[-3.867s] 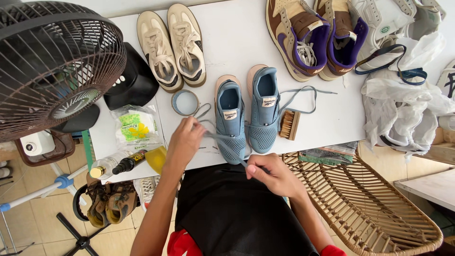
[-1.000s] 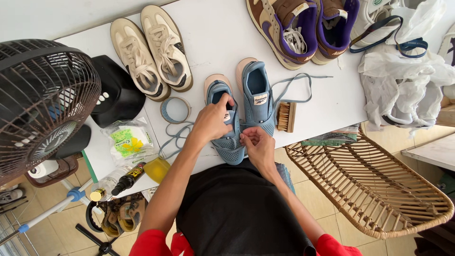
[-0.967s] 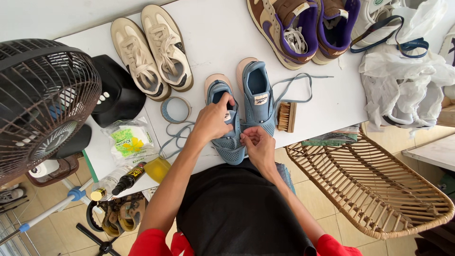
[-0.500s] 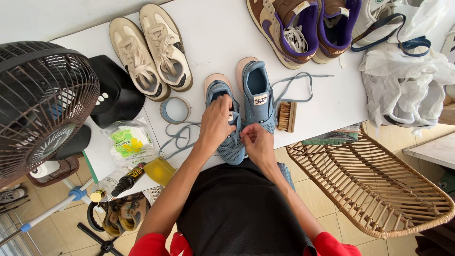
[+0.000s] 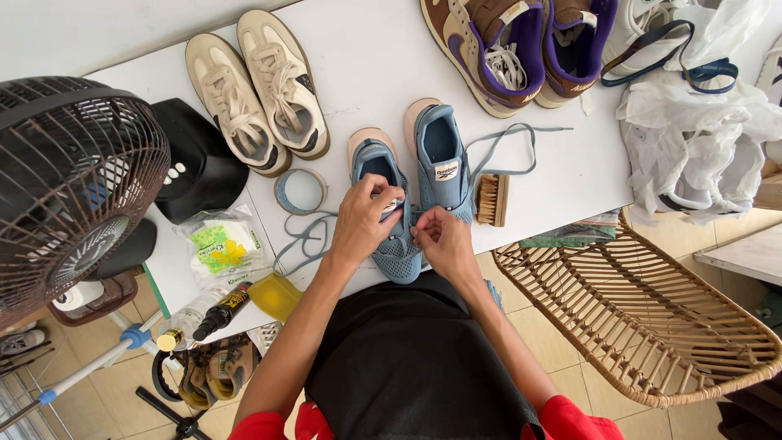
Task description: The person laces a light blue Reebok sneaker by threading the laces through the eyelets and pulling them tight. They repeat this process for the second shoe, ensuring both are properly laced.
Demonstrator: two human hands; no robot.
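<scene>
Blue mesh fills the near edge of the white table (image 5: 570, 175) — the left blue shoe (image 5: 389, 213) sits under both hands, toe toward the person. The left hand (image 5: 364, 222) curls over its tongue, fingers closed around the upper; the right hand (image 5: 442, 238) pinches the grey lace (image 5: 303, 240) at an eyelet. Threading looks to be the step in hand; pulling the end through calls for a steady shoe. Beside it stands its mate (image 5: 441, 163), then a small brush (image 5: 491, 200), and farther off the cream sneakers (image 5: 257, 85).
</scene>
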